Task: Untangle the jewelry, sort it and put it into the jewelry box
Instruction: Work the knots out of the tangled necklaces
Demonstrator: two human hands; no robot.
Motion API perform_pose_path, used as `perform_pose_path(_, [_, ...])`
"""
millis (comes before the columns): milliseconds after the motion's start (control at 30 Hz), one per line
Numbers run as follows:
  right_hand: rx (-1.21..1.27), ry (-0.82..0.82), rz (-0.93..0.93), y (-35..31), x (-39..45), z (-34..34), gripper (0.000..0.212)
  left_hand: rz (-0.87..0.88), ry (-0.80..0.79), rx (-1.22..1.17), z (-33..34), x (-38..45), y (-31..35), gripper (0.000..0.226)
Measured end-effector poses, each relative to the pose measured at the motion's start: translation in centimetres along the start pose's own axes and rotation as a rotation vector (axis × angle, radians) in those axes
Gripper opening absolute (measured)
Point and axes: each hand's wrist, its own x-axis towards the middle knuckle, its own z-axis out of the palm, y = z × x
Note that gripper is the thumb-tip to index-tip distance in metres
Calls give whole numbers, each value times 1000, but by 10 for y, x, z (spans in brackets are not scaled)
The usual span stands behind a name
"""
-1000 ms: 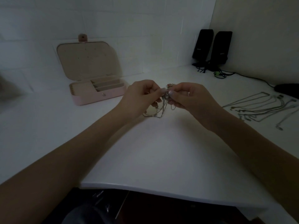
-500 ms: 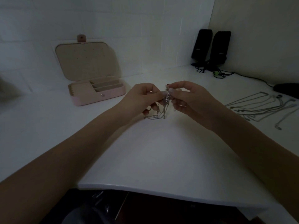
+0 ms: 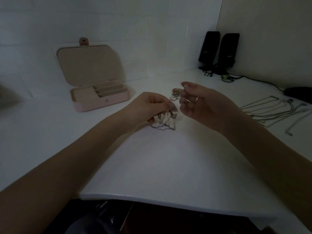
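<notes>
Dimly lit white table (image 3: 152,166), left hand (image 3: 148,107) pinching tangled chains (image 3: 164,122), right hand (image 3: 199,102) loosely spread.

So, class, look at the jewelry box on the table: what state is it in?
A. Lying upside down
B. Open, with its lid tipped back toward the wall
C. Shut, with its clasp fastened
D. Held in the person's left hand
B: the pink jewelry box sits on the white table with its lid raised toward the wall and its compartments showing, and neither hand touches it.
</notes>
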Motion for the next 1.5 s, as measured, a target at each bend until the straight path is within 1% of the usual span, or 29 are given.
perform_pose_path(67, [34, 0, -5, -2, 0, -1, 6, -18, 5, -18, 0, 1, 0, 23])
perform_pose_path(133, [20, 5, -12, -2, -1, -1, 5, -38, 17, -45, 1, 2, 0, 21])
perform_pose_path(200, [-38, 20, -23, -3, -1, -2, 5, -36, 14, -58, 0, 2, -1, 20])
perform_pose_path(333, [-214, 86, -95, -8, -1, -4, 8, 31, 26, -16, -3, 3, -6, 18])
perform_pose_path(433, [-470, 105, -203, -7, -1, -6, 9, 86, 48, 44, -4, 5, -10, 21])
perform_pose_path(533, [-838, 68, -316, -1, 0, -7, 13, 123, 69, 52, -4, 7, -12, 21])
perform_pose_path(600, [-1041, 31, -385, 3, 0, -7, 8, 146, 77, 44, -4, 9, -14, 19])
perform_pose_path(700, [-1204, -18, -394, 7, 1, -8, 9, 156, 105, 19, -6, 11, -13, 18])
perform_pose_path(867, [-1258, -41, -391, 8, 2, -9, 11, 132, 103, -23, -4, 11, -12, 20])
perform_pose_path(933, [-1159, -46, -349, 8, 3, -10, 11, 92, 104, -50, -3, 11, -12, 22])
perform_pose_path(1033, [-968, -66, -237, 9, 2, -9, 12, 28, 79, -99, -3, 10, -10, 24])
perform_pose_path(1100, [-923, -78, -182, 10, 1, -8, 14, 4, 49, -97, -3, 8, -10, 24])
perform_pose_path(1233, [-941, -72, -168, 11, 2, -7, 18, -35, -2, -74, -2, 7, -11, 23])
perform_pose_path(1333, [-966, -85, -188, 10, 2, -8, 20, -65, -22, -121, -3, 7, -10, 22])
perform_pose_path(1500, [-1039, -118, -215, 12, -1, -4, 14, -58, -14, -145, -3, 6, -8, 22])
